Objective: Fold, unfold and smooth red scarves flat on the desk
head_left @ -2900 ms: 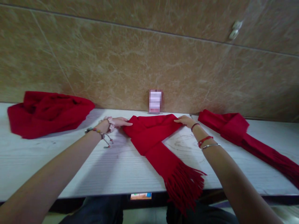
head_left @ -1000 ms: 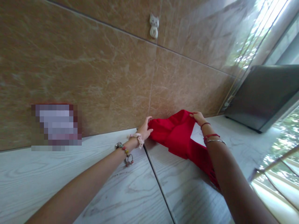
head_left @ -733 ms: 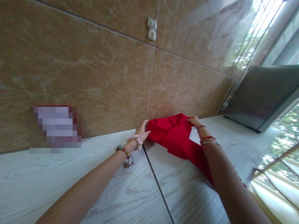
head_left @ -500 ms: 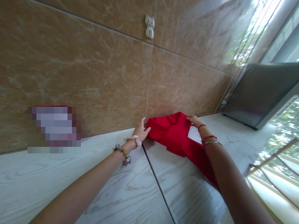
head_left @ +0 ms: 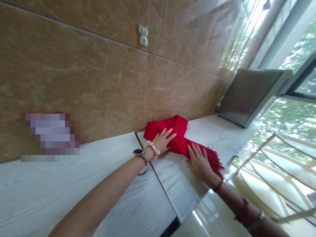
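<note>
A red cloth (head_left: 180, 126) with a fringed end lies folded over itself on the pale wood-grain table, close to the tiled wall. My left hand (head_left: 161, 141) rests on its folded part with the fingers spread. On the strip leading to the fringe lies my right hand (head_left: 198, 161), fingers apart and stretched out. Neither hand grips the cloth. The fringe spreads just to the right of my right hand.
Brown tiled wall (head_left: 98, 75) rises behind the table (head_left: 98, 177). A white cat-shaped piece (head_left: 143, 35) is on it. A grey box-like appliance (head_left: 249, 93) stands at the back right. A pale slatted rack (head_left: 269, 191) is at the right. A pixelated patch covers something at left.
My left hand has moved from the cloth's left edge onto its folded part. My right hand has come from the far corner down to the fringed strip. The view has shifted right.
</note>
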{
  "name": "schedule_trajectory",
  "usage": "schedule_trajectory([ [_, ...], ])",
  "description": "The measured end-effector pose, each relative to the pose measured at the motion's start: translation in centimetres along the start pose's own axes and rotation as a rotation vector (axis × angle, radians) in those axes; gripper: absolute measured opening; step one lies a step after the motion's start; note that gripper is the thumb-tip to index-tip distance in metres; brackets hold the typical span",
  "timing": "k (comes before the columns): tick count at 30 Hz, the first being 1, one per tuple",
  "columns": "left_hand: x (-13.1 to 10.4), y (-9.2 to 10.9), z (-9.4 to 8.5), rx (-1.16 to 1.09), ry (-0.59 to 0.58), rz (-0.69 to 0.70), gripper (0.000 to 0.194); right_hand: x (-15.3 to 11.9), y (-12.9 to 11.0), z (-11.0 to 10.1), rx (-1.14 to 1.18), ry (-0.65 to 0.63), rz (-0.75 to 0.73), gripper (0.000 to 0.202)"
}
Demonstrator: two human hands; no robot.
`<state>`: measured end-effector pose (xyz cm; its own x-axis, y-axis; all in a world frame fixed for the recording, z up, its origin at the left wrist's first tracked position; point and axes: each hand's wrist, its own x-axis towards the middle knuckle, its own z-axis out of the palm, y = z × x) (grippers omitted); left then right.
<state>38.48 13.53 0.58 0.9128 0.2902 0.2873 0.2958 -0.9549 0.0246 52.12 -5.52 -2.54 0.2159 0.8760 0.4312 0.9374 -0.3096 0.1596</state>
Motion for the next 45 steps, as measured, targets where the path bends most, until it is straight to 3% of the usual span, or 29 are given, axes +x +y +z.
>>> schedule_trajectory([
  [5,0.6,-1.0,0.6,-0.036,-0.076,-0.049,0.065,1.5,0.5,0.0,-0.076,-0.01,-0.036,0.047],
  [11,0.6,0.2,-0.5,0.052,-0.071,-0.031,0.058,3.3,4.4,-4.5,-0.124,0.109,-0.217,0.041],
  [13,0.7,0.7,-0.7,0.089,-0.06,-0.06,0.056,3.8,5.2,-5.1,-0.151,0.15,-0.268,0.041],
  [16,0.8,1.3,-0.8,0.104,-0.081,-0.116,0.059,3.9,6.0,-3.7,-0.138,0.068,-0.324,0.039],
  [19,0.7,1.6,-0.8,0.094,-0.114,-0.132,0.063,2.9,6.3,-1.2,-0.078,-0.053,-0.291,0.041],
  [23,0.5,1.6,-1.0,0.089,-0.146,-0.137,0.064,1.9,6.6,0.5,0.007,-0.041,-0.186,0.044],
  [28,0.6,1.4,-1.1,0.079,-0.179,-0.148,0.063,2.5,7.4,-0.8,0.086,-0.117,-0.022,0.054],
  [31,0.6,1.4,-1.1,0.094,-0.194,-0.156,0.063,3.0,8.3,-2.5,-0.055,-0.148,-0.072,0.035],
  [35,0.7,1.4,-0.9,0.118,-0.18,-0.141,0.062,2.8,9.5,-3.6,-0.263,-0.031,-0.189,0.029],
  [38,0.7,1.3,-0.7,0.125,-0.157,-0.137,0.06,1.7,9.9,-2.6,-0.249,-0.166,-0.25,0.036],
  [41,0.8,1.2,-0.3,0.134,-0.15,-0.143,0.061,0.5,10.4,-1.7,-0.195,-0.301,-0.2,0.049],
  [45,0.8,1.1,-0.1,0.134,-0.148,-0.138,0.063,0.8,11.3,-2.9,-0.101,-0.375,-0.13,0.049],
])
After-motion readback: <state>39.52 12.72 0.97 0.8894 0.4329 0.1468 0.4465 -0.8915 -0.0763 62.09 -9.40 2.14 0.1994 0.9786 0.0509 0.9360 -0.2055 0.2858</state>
